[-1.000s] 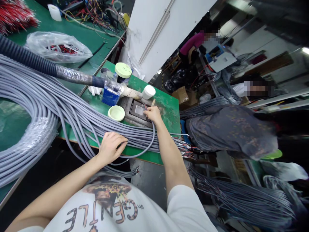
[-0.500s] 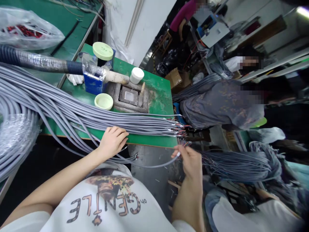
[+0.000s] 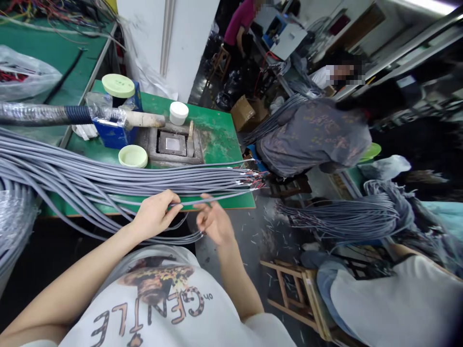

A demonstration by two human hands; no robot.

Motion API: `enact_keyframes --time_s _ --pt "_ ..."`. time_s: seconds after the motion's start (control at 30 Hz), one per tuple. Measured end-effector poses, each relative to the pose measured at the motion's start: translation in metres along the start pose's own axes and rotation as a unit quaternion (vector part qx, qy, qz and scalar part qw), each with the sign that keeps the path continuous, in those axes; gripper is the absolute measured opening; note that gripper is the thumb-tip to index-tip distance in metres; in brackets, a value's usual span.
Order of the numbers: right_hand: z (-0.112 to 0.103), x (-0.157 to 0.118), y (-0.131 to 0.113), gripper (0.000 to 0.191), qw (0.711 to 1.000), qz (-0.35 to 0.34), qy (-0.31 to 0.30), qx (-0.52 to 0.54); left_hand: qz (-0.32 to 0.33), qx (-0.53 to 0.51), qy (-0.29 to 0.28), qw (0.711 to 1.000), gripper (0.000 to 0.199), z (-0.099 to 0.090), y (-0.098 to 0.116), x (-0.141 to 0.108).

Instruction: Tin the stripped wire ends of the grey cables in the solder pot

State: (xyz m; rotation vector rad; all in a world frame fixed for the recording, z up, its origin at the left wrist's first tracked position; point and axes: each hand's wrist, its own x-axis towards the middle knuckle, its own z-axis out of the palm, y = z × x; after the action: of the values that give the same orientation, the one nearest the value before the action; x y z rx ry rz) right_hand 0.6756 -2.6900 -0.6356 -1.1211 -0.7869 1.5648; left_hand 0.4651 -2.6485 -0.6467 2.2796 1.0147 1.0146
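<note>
A thick bundle of grey cables (image 3: 155,179) lies along the front of the green table (image 3: 220,137), its stripped ends with thin coloured wires (image 3: 256,179) at the right edge. My left hand (image 3: 157,213) pinches one grey cable (image 3: 231,194) that runs along the near side of the bundle. Just right of it, my right hand (image 3: 215,219) has its fingers apart and slightly blurred, close below that cable. A few more cable ends (image 3: 195,237) hang below the table edge, near my right hand.
Behind the bundle stand a metal solder pot (image 3: 175,144), a pale green dish (image 3: 133,156), a white tub (image 3: 178,113), a blue box (image 3: 115,135) and a hose (image 3: 77,114). A wooden stool (image 3: 300,294) and seated people are at the right.
My right hand has let go of the cable end and moved left, near my left hand. The held cable now lies beside the bundle on the table. The view has shifted to the right.
</note>
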Motion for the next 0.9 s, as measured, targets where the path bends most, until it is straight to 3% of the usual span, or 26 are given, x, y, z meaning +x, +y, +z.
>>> enact_keyframes --time_s 0.07,0.13,0.2,0.23,0.3,0.4,0.5,0.57,0.7,0.9 --pt "0.002 0.006 -0.024 0.034 0.986 -0.122 0.109 0.042 -0.002 -0.041 0.004 0.999 0.014 -0.007 0.005 -0.004" --pt "0.001 0.003 -0.044 0.025 0.952 -0.250 0.172 0.033 0.004 -0.070 0.008 0.997 0.014 -0.010 0.007 -0.008" --pt "0.001 -0.006 -0.056 0.022 0.922 -0.343 0.173 -0.043 0.005 -0.108 0.013 0.994 0.012 -0.009 0.008 -0.010" --pt "0.003 -0.012 -0.058 0.022 0.916 -0.356 0.151 -0.109 -0.004 -0.137 0.021 0.990 0.012 -0.007 0.008 -0.012" --pt "0.010 -0.022 -0.056 0.024 0.906 -0.311 0.072 -0.279 -0.053 -0.222 0.051 0.972 0.013 -0.005 0.009 -0.014" --pt "0.021 -0.029 -0.044 0.026 0.858 -0.218 -0.063 -0.462 -0.159 -0.383 0.102 0.904 0.023 -0.005 0.012 -0.015" --pt "0.027 -0.028 -0.033 0.029 0.823 -0.201 -0.146 -0.510 -0.236 -0.497 0.125 0.826 0.028 -0.007 0.014 -0.014" --pt "0.026 -0.027 -0.030 0.029 0.813 -0.186 -0.178 -0.522 -0.263 -0.527 0.142 0.795 0.026 -0.008 0.014 -0.014" --pt "0.026 -0.022 -0.031 0.031 0.804 -0.166 -0.224 -0.526 -0.264 -0.532 0.148 0.790 0.020 -0.004 0.013 -0.015" --pt "0.041 -0.010 -0.029 0.036 0.830 -0.160 -0.197 -0.497 -0.219 -0.543 0.081 0.806 0.018 0.006 0.021 -0.014"
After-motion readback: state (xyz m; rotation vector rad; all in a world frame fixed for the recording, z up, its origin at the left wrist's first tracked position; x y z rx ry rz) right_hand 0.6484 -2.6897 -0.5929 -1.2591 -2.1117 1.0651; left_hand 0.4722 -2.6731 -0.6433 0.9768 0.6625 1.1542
